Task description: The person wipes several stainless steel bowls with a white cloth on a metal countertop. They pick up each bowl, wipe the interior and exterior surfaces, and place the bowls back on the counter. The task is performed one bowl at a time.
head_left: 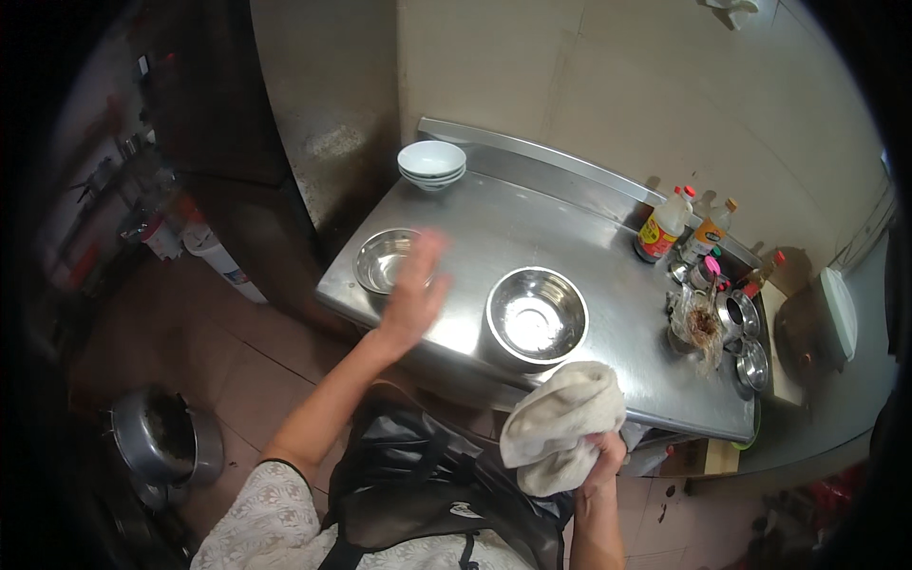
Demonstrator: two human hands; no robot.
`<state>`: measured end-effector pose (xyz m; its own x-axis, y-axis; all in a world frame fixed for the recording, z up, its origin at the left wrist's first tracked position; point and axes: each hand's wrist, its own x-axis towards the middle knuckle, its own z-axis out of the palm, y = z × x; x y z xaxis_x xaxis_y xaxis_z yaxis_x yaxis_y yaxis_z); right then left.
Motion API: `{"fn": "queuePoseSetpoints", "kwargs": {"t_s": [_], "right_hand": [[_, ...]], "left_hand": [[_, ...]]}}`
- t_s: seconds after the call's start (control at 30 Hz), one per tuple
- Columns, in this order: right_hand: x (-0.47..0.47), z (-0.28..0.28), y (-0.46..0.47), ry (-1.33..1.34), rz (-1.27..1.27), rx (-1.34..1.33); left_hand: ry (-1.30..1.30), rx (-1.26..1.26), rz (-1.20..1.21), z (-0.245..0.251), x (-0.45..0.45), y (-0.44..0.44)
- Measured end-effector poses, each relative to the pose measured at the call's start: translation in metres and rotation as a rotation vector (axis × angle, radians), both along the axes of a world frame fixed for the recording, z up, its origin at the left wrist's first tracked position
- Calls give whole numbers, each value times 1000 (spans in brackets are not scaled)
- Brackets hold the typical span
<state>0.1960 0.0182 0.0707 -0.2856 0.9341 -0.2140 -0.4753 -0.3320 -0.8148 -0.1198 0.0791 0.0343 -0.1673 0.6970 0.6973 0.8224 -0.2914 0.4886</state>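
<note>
My left hand [417, 296], slightly blurred, is over the table's left front part with its fingers spread apart and nothing held. It hides part of a smaller steel bowl [377, 262]; whether it touches the bowl I cannot tell. My right hand [605, 459] is closed on a bunched off-white cloth [563, 420] near the front edge of the stainless steel table [463, 235]. Behind the cloth, a larger steel bowl [537, 315] stands upright, and its inside shows no contents. Several white bowls [432, 162] are stacked at the back left corner.
Sauce bottles [659, 228], small steel pots [752, 365] and an open plastic bag with brown contents [702, 324] crowd the table's right end. A raised steel lip [527, 153] runs along the back. Large metal pots [160, 442] sit on the floor at left.
</note>
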Motion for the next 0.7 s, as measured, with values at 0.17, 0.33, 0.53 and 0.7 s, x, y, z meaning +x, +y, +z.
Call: {"fn": "queuePoseSetpoints", "kwargs": {"t_s": [0.17, 0.33, 0.53, 0.7], "right_hand": [[23, -2, 8, 114, -177, -13], [46, 2, 11, 204, -298, -39], [62, 3, 14, 209, -357, -8], [55, 2, 25, 262, -350, 0]], "left_hand": [[612, -151, -576, 30, 64, -5], [922, -291, -627, 35, 70, 1], [1110, -123, -653, 40, 72, 5], [1125, -74, -666, 46, 83, 7]]}}
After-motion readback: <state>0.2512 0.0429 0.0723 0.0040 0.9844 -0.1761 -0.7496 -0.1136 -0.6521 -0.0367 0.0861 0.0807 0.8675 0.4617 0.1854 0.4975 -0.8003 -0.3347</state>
